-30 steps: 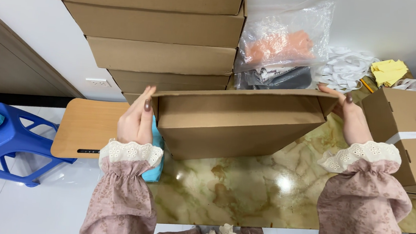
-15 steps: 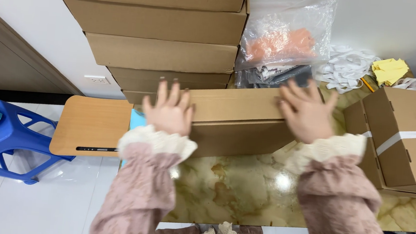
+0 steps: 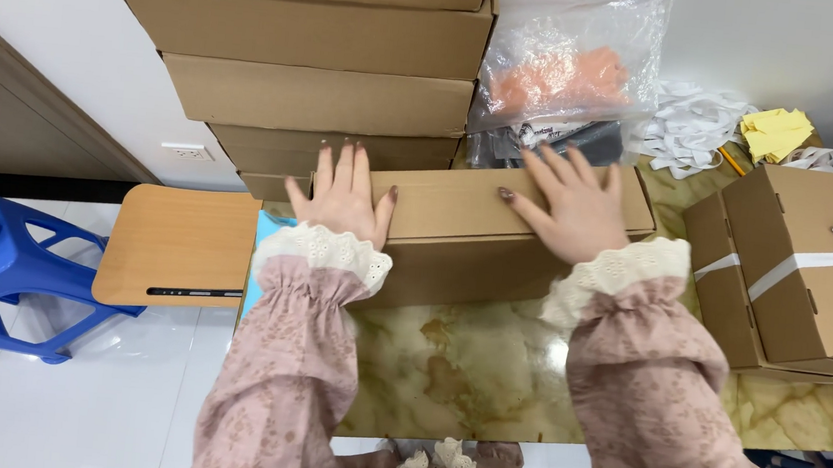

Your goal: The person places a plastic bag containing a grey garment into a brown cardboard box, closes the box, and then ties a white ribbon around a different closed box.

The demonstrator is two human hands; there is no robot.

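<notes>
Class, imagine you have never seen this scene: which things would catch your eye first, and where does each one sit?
Two hands, the left hand and the right hand, lie flat with fingers spread on the long brown cardboard box on the marbled yellow tabletop. Behind it rises a stack of flat brown cardboard cartons. At the right edge sits a brown cardboard box tied with white ribbon.

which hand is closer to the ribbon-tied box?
Right. The right hand lies flat on the right part of the plain box, with the ribbon-tied box just beyond it. The left hand presses the plain box's left end, farther away.
</notes>
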